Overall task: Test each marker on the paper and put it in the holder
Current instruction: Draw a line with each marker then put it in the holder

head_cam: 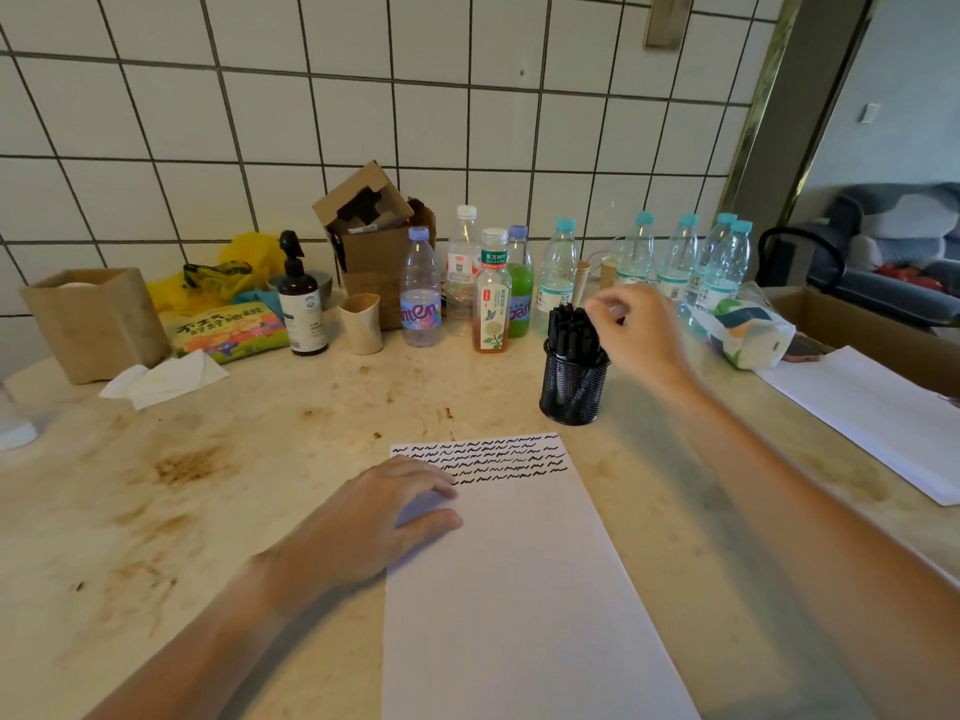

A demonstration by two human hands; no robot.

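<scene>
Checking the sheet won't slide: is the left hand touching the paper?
Touching. The head view shows the left hand resting its fingers flat on the paper.

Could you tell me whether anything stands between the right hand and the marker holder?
Nothing visible does. The right hand is just above the black mesh holder, at the tops of the markers standing in it; the bottles stand behind.

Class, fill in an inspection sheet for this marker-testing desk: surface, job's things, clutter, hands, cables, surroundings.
Surface: stained countertop.
Job's things: paper with black squiggle rows at its top; mesh holder full of black markers.
Clutter: bottles, cardboard box, tissue.
Hands: left hand rests flat on paper; right hand curled above the markers, grip unclear.
Cables: nothing seen.
Surroundings: tiled wall.
</scene>
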